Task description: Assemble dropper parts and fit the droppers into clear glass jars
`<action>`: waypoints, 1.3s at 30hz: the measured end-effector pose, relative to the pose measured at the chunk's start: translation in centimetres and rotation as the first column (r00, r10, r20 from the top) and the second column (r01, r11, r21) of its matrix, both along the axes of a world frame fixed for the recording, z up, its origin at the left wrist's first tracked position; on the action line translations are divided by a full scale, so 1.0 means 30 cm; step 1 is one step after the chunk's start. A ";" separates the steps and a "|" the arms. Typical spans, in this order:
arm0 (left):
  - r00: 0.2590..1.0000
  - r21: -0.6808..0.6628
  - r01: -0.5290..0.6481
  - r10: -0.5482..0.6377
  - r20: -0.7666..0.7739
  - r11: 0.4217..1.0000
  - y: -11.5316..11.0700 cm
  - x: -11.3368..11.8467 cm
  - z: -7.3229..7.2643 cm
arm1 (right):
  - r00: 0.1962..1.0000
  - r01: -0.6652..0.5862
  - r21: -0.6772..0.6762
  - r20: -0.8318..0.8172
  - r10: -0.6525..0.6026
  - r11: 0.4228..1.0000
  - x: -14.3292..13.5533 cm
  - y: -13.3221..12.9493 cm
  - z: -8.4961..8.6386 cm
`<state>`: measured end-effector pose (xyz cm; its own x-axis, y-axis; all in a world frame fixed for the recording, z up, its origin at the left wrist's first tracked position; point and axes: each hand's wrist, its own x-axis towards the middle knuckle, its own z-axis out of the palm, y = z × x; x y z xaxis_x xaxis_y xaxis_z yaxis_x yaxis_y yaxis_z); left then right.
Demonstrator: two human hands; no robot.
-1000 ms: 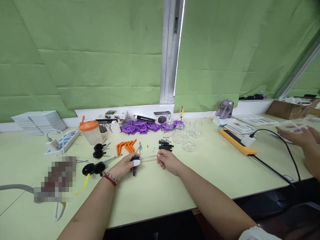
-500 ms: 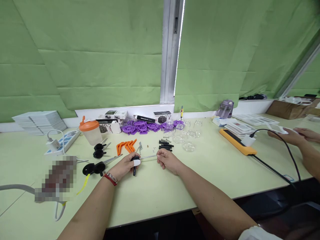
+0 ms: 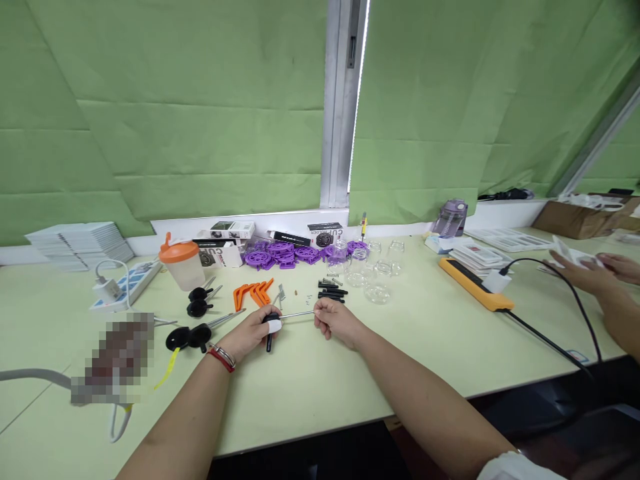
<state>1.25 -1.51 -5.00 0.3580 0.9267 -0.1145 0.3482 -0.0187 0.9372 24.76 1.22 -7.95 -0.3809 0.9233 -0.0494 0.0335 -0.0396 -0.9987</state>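
Observation:
My left hand [image 3: 255,329] is closed around a black plastic part with a short stub pointing down; a white covering is on the thumb. A thin metal rod [image 3: 297,314] runs from this part to my right hand [image 3: 336,317], whose fingertips pinch its far end. Just behind the hands lie orange angled pieces [image 3: 254,292], small metal pins [image 3: 281,292], black plastic sticks [image 3: 332,291] and metal springs [image 3: 327,281]. Left of my left hand are similar black round parts with metal rods [image 3: 200,335], and more of them [image 3: 199,307] sit farther back.
Purple plastic parts [image 3: 280,253], cup-holder boxes [image 3: 324,235] and clear cups [image 3: 377,293] stand at the back. An orange-lidded shaker [image 3: 184,272] and a white power strip [image 3: 131,285] are left. Rightward lies an orange power strip [image 3: 470,283]; beyond it, another person's hands [image 3: 583,272] hold white material.
My hands stay almost still on the black part and rod. At the right, the other person's hands have shifted and the white material is lifted.

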 end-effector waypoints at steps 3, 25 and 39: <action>1.000 -0.005 -0.006 0.006 -0.004 1.000 -0.001 0.002 -0.005 | 1.000 -0.012 0.003 -0.004 0.012 1.000 0.000 0.001 -0.003; 0.320 0.531 -0.067 0.522 -0.790 0.845 -0.157 -0.177 0.098 | 0.999 -0.003 0.032 0.045 0.002 0.999 -0.001 -0.006 -0.011; 0.144 0.579 0.001 0.573 -0.807 0.815 -0.152 -0.177 0.047 | 0.998 0.006 0.019 0.068 -0.007 1.000 0.001 -0.012 -0.006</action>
<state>-4.06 -6.07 -3.60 -0.0605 0.9702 0.2346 0.9777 0.1050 -0.1819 24.79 0.87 -8.13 -0.3715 0.9267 -0.0571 0.1008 -0.0209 -0.9947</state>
